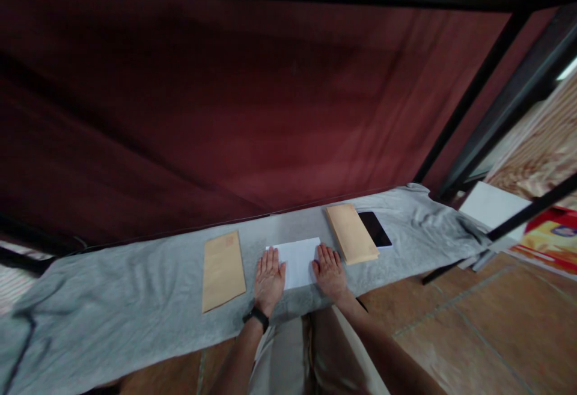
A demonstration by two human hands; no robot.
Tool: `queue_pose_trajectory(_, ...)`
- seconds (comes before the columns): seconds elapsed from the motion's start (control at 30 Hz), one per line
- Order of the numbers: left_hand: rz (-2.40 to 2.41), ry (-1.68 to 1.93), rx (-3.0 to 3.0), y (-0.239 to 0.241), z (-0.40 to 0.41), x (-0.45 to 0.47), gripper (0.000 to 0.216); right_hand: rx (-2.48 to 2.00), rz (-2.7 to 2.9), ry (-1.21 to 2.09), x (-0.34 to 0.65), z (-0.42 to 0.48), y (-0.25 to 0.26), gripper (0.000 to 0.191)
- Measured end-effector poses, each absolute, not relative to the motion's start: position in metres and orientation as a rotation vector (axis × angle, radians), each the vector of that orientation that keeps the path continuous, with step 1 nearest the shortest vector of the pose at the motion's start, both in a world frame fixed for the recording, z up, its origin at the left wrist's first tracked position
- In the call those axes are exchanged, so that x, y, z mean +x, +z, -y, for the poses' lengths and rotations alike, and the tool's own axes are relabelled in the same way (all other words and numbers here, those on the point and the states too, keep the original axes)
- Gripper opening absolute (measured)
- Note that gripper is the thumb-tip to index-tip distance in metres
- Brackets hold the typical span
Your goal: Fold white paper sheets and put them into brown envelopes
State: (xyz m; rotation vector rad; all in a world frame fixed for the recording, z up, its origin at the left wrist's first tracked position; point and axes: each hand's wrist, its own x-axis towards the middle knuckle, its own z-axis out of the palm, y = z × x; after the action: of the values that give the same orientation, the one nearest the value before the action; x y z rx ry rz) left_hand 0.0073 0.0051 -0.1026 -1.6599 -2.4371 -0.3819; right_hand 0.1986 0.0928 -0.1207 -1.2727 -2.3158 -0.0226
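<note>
A white sheet of paper (297,258) lies flat on a grey cloth (135,305) that covers a long low surface. My left hand (269,278) rests flat on the sheet's left edge, fingers stretched out, a black watch on its wrist. My right hand (330,272) lies flat on the sheet's right edge, fingers spread. A single brown envelope (222,269) sits to the left of my left hand. A stack of brown envelopes (351,232) sits just right of my right hand.
A dark phone or tablet (375,228) lies beside the envelope stack. Behind the surface hangs a dark red curtain (225,112). Black metal frame bars (478,88) rise at the right. Tiled floor (473,329), a white board (493,205) and a colourful printed package (550,238) are at the right.
</note>
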Motion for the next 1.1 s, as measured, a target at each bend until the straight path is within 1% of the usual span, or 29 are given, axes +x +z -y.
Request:
queue_pose_trajectory(0.1,2.445,-0.357,-1.647,-0.102,-0.005,0.01,0.057,-1.216,2.328,0.022,0.181,-0.092,-0.118,0.051)
queue_pose_trajectory(0.23,2.449,-0.319,-1.667,-0.103,-0.005,0.009,0.056,-1.078,2.449,0.159,0.148,-0.09,-0.114,0.047)
queue_pose_trajectory(0.37,2.434,-0.34,-1.669,-0.105,-0.005,0.008,0.056,-1.074,2.489,0.198,0.135,-0.093,-0.111,0.046)
queue_pose_trajectory(0.77,2.503,-0.421,-1.633,-0.099,-0.005,0.013,0.058,-1.302,2.37,0.07,0.167,-0.109,-0.118,0.054)
queue_pose_trajectory(1.1,2.58,-0.528,-1.519,-0.093,-0.002,0.018,0.058,-1.363,2.32,-0.003,0.204,-0.095,-0.123,0.053)
